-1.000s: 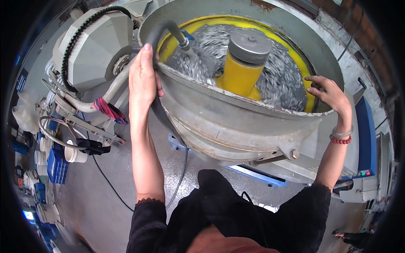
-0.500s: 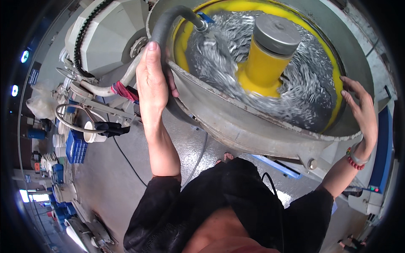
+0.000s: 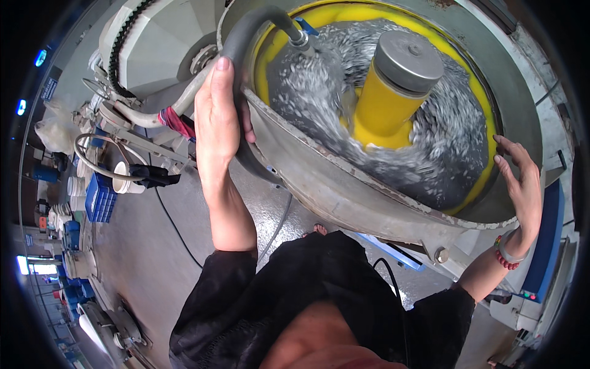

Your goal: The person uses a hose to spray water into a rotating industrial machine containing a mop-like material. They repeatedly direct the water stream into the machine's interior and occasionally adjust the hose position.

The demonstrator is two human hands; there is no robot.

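A large round vibratory tumbler bowl with a yellow lining stands before me. Small silvery pieces swirl in grey liquid inside it, blurred by motion. From their middle rises a yellow post topped by a grey metal cap. My left hand is wrapped round a thick grey hose at the bowl's left rim. The hose arches over that rim, and its metal end with a blue valve lever points down at the pieces. My right hand rests at the right rim, fingers apart and reaching inward, holding nothing.
A pale many-sided barrel with a drive chain stands at the upper left. Below it are a white bucket and a blue crate. A thin cable lies on the grey floor. A blue-sided machine stands at right.
The view has shifted slightly, so the bowl and my right hand appear a little lower. The pieces have swirled on. My left hand keeps its hold on the hose.
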